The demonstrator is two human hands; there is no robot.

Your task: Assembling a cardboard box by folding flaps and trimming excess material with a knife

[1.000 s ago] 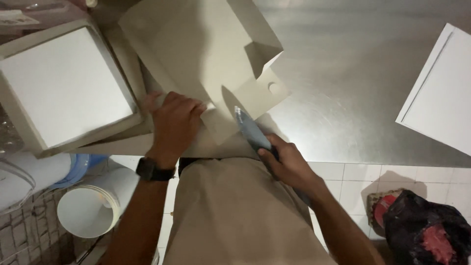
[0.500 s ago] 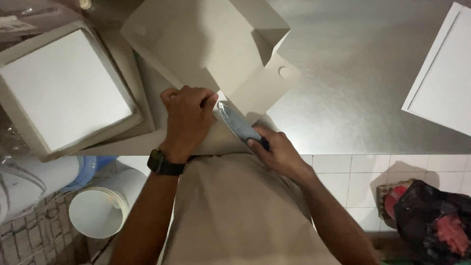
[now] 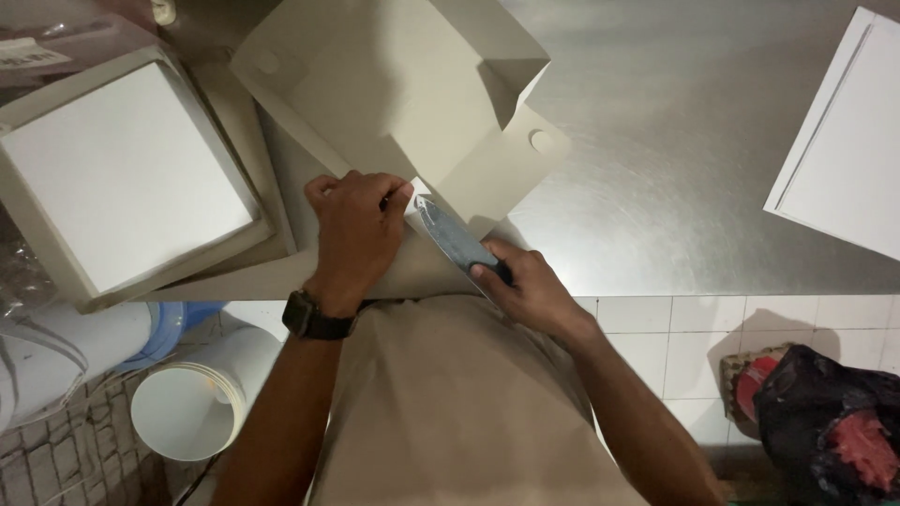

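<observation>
A: Start at the left. What's there?

B: An assembled white box (image 3: pixel 127 178) sits at the left edge of the steel counter (image 3: pixel 675 169). Below the counter edge there's a stack of white tubs (image 3: pixel 187 408) on the floor.

A: And the hands?

B: The left hand (image 3: pixel 356 230), with a dark wristwatch (image 3: pixel 314 317), lies flat on a folded flap of the cardboard box blank (image 3: pixel 394 103), fingers pressed together on the card at the near counter edge. Just right of it, the right hand (image 3: pixel 530 286) is closed around the handle of a knife (image 3: pixel 455 239), forefinger on top. The blade points far-left, its tip almost touching the left fingertips.

A: So which step is this?

B: I'd judge it's cutting or scoring the card along the fold, with the left hand pinning the sheet. The blank lies open, spreading from the near edge towards the far side, round tabs showing.

A: What does the next move need?

B: Probably a steady draw of the blade along the crease, with the left fingers kept clear of the tip.

A: Further right?

B: A flat white board (image 3: pixel 844 159) lies on the counter. A dark bag with red patches (image 3: pixel 830 422) sits on the tiled floor.
</observation>
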